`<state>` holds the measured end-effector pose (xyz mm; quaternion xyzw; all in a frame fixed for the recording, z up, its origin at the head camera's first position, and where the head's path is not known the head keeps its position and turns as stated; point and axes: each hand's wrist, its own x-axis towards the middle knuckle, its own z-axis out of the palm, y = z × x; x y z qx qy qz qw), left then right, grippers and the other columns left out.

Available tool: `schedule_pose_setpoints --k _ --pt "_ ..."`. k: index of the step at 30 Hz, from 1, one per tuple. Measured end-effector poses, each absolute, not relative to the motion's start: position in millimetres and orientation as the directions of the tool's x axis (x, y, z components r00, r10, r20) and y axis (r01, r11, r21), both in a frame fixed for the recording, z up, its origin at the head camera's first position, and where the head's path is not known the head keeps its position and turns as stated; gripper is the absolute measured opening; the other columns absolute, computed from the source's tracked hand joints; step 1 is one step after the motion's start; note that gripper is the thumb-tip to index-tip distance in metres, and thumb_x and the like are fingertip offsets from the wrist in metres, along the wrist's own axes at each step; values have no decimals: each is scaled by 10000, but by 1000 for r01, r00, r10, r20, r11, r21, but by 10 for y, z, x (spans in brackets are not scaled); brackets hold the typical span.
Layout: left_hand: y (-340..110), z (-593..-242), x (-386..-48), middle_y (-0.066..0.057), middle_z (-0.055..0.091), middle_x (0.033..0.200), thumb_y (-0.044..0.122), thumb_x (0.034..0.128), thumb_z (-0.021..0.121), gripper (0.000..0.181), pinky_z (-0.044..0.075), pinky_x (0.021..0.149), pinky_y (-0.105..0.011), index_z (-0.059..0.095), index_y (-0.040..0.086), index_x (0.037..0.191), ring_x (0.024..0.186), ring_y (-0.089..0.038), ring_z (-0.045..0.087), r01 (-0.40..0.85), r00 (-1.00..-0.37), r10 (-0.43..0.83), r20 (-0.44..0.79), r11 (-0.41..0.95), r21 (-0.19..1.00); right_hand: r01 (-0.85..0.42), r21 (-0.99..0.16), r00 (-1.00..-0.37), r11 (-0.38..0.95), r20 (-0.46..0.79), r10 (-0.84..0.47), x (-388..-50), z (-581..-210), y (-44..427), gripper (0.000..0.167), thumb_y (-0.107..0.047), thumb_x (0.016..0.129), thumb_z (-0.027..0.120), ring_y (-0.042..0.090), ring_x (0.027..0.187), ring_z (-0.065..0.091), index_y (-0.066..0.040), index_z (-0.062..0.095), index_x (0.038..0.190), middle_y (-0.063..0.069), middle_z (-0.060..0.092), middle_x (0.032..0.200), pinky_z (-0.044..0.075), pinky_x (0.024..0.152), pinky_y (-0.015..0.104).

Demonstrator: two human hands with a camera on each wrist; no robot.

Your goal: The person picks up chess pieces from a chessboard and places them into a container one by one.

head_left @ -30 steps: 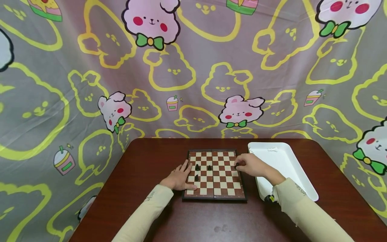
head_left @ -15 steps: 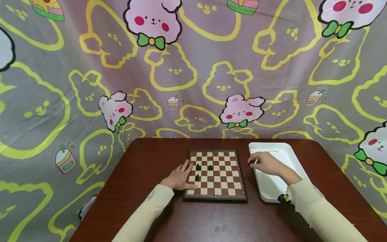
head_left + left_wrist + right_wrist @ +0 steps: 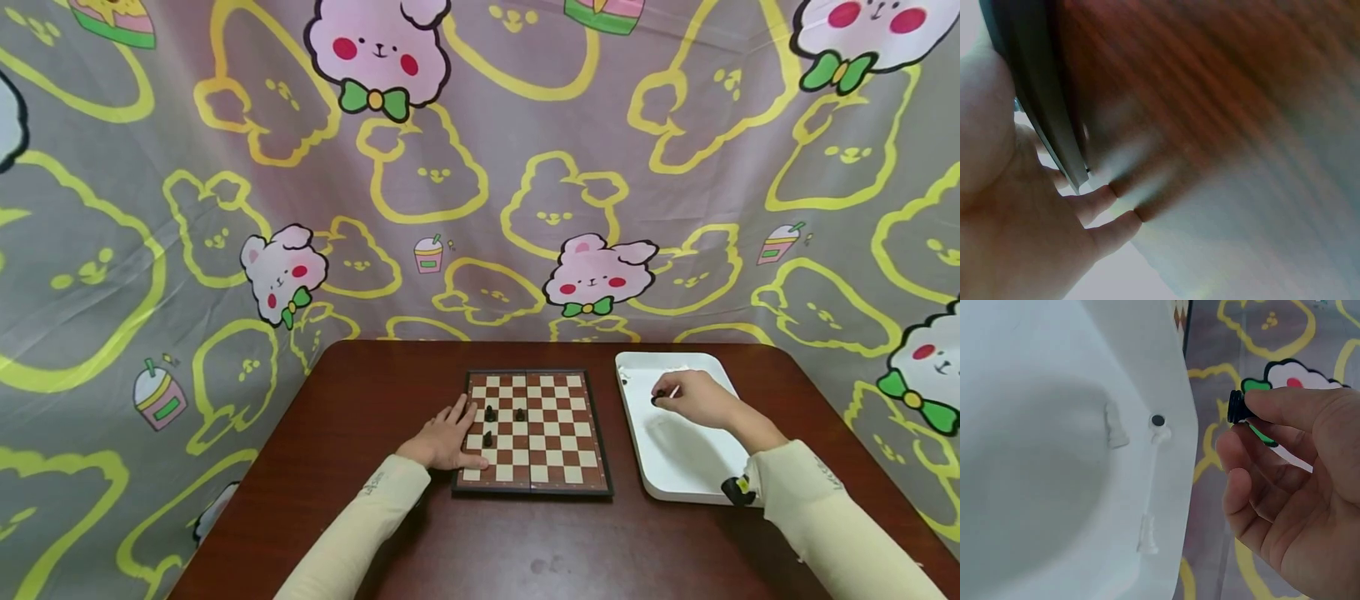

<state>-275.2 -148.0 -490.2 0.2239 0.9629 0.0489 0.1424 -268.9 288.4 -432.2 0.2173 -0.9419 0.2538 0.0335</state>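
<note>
My right hand [image 3: 701, 400] is above the white tray [image 3: 701, 475], thumb and fingers pinching a black chess piece [image 3: 1238, 407]. Its ridged round base shows in the right wrist view; the rest is hidden by the fingers. On the left edge of the chessboard [image 3: 566, 433] rests my left hand [image 3: 442, 442], fingers spread and thumb on the near-left squares. Three dark chess pieces stand on the board's left half: one chess piece [image 3: 490, 413] near the fingertips, a second chess piece [image 3: 520, 415] to its right, and a third chess piece [image 3: 487, 438] nearer me.
Inside the tray, along its far side, lie white chess pieces [image 3: 1115, 425], one with a dark round base [image 3: 1158, 420]. The brown table [image 3: 375, 392] carries board and tray, with a gap between them. A patterned cloth [image 3: 480, 167] hangs behind and at both sides.
My right hand has carried the black chess piece from the board's right edge rightward to above the tray. The left hand and the three pieces on the board have stayed put.
</note>
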Motion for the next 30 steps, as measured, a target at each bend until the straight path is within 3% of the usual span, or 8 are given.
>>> schedule_pose_setpoints --k 30 --pt "-1483 -4925 -2780 -114 -36 1578 719 774 557 1075 286 1036 -543 80 135 1540 1380 -396 197 412 -860 442 -255 896 165 -350 -480 -935 805 121 -334 -2714 -4474 3110 70 -105 831 698 127 672 560 -55 680 877 -32 623 754 436 587 304"
